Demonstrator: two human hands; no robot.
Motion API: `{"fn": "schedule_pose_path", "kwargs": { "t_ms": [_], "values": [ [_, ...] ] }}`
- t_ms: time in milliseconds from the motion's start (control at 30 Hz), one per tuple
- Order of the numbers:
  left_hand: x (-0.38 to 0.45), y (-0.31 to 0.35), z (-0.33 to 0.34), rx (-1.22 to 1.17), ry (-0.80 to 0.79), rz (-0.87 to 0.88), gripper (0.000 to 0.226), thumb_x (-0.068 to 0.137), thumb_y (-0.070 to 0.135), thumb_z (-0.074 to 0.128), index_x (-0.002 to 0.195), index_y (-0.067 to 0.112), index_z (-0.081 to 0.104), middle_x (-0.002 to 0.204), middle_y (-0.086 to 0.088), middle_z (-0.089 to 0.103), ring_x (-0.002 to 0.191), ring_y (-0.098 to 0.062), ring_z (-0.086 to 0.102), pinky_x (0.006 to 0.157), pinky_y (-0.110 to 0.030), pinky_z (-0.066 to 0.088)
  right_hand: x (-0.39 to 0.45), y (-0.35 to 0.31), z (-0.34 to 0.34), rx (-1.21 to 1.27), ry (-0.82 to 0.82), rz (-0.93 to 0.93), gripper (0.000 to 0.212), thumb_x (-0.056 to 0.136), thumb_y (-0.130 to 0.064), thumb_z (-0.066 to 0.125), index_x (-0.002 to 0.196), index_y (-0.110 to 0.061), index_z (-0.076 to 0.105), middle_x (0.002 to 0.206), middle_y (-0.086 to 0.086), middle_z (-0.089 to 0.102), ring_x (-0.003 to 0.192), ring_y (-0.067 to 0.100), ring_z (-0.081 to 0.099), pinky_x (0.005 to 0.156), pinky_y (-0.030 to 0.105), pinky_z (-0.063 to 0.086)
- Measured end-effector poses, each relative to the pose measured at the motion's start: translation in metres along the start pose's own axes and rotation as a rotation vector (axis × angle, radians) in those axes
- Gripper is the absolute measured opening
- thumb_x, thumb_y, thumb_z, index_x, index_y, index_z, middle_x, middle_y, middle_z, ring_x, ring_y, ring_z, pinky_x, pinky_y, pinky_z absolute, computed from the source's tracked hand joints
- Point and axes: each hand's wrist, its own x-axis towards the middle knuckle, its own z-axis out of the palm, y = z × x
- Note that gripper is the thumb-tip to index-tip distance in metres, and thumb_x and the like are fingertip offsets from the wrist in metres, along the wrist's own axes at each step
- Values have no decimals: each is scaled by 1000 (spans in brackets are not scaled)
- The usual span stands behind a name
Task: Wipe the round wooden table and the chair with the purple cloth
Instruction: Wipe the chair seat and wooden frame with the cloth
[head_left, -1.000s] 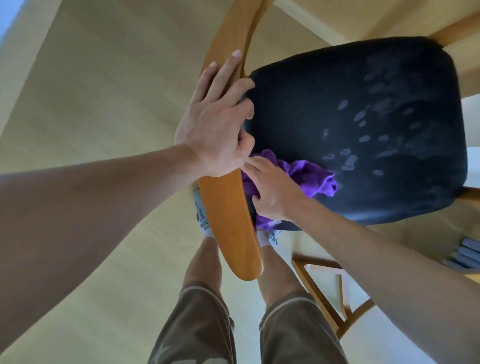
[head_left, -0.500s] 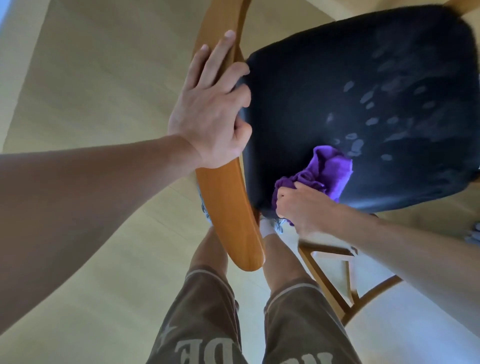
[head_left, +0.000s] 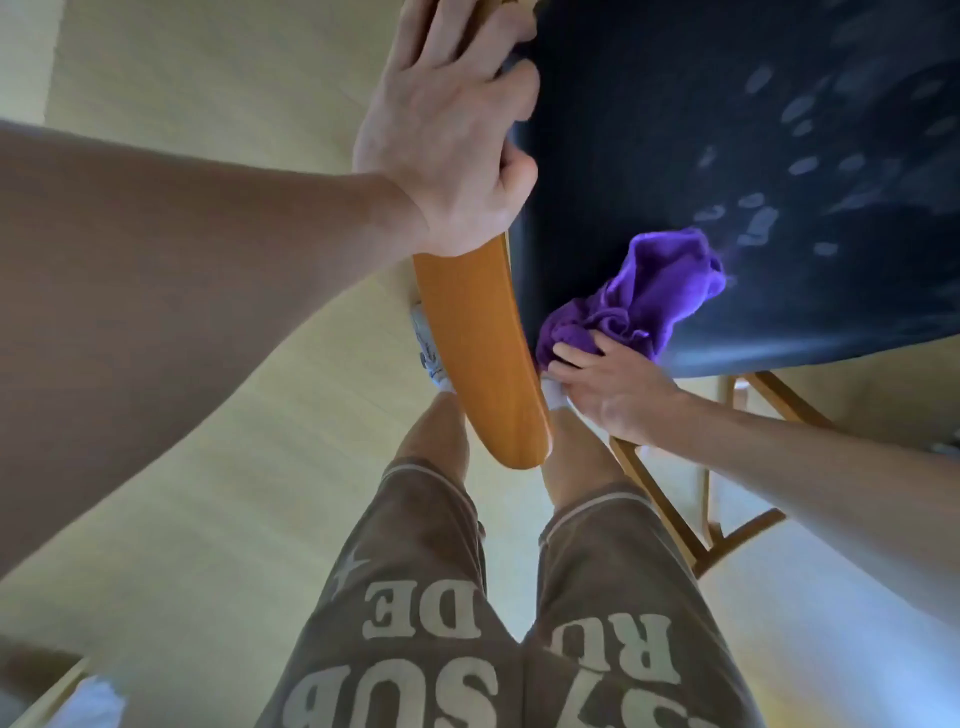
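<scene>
Brown shorts (head_left: 467, 623) (pale lettering) over light floor (head_left: 208, 467).

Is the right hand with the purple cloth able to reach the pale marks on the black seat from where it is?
Probably yes. The right hand grips the purple cloth at the seat edge, and the pale marks lie just beyond the cloth with nothing between.

Single head-worn wide-angle view, steeply downward, close over the chair (head_left: 727, 130) and floor (head_left: 208, 467).
</scene>
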Motion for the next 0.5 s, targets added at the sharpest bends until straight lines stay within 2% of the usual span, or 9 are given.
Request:
{"fn": "schedule_pose_path", "kwargs": {
  "t_ms": [67, 100, 167, 200, 267, 367, 400, 433, 500],
  "values": [
    [0, 1, -3, -12, -52, 10, 47, 84, 31, 35, 114, 9, 64, 136, -15, 55, 126, -45, 49, 105, -50, 35, -23, 4, 8, -12, -10, -8, 33, 84, -24, 67, 116, -21, 74, 133, -3, 55, 135, 28, 29, 110, 48, 30],
    [1, 0, -2, 16, -68, 54, 48, 84, 31, 34, 116, 9, 62, 138, -17, 53, 126, -46, 48, 103, -52, 35, -34, 5, 11, 6, -35, 30, 33, 85, -21, 61, 116, -20, 73, 129, -4, 56, 132, 27, 33, 109, 46, 31],
    [4, -1, -5, 59, -103, 259, 48, 86, 31, 33, 117, 8, 61, 144, -18, 49, 137, -46, 41, 111, -57, 31, -48, 2, 9, 104, -52, 135, 36, 89, -18, 48, 117, -20, 70, 126, -7, 56, 130, 23, 38, 109, 41, 30],
    [7, -2, -6, 75, -123, 416, 48, 87, 31, 32, 115, 6, 62, 142, -18, 50, 142, -43, 37, 118, -58, 25, -46, -1, 4, 177, -31, 198, 36, 90, -17, 49, 119, -22, 68, 128, -9, 55, 131, 21, 38, 109, 39, 29],
    [14, 1, -8, 144, -175, 653, 50, 88, 32, 30, 110, 4, 65, 130, -19, 58, 141, -39, 39, 124, -55, 19, -32, -8, -6, 437, 140, 418, 39, 88, -13, 58, 125, -21, 66, 133, -7, 55, 134, 21, 36, 109, 41, 30],
    [16, 2, -11, 184, -230, 655, 48, 86, 33, 29, 101, 7, 67, 103, -14, 68, 114, -37, 55, 107, -52, 36, -2, -17, -24, 855, 568, 780, 55, 79, -4, 61, 133, -12, 62, 137, 2, 57, 133, 28, 40, 111, 47, 35],
    [15, 2, -11, 151, -217, 635, 45, 85, 31, 30, 97, 7, 66, 97, -13, 69, 106, -37, 57, 101, -50, 38, 8, -23, -25, 933, 655, 869, 59, 77, -3, 61, 135, -11, 60, 138, 4, 56, 133, 30, 41, 110, 49, 36],
    [14, 1, -10, 106, -187, 622, 41, 84, 28, 33, 94, 7, 66, 92, -12, 69, 100, -37, 57, 96, -48, 38, 17, -30, -24, 954, 649, 925, 61, 78, -5, 62, 138, -11, 58, 141, 4, 54, 135, 30, 40, 109, 51, 37],
    [12, 0, -9, 12, -122, 608, 33, 82, 23, 38, 90, 6, 65, 84, -11, 67, 91, -36, 57, 90, -46, 37, 29, -50, -12, 844, 426, 926, 60, 87, -13, 65, 145, -21, 53, 150, -1, 47, 142, 27, 34, 110, 50, 35]
  ]
}}
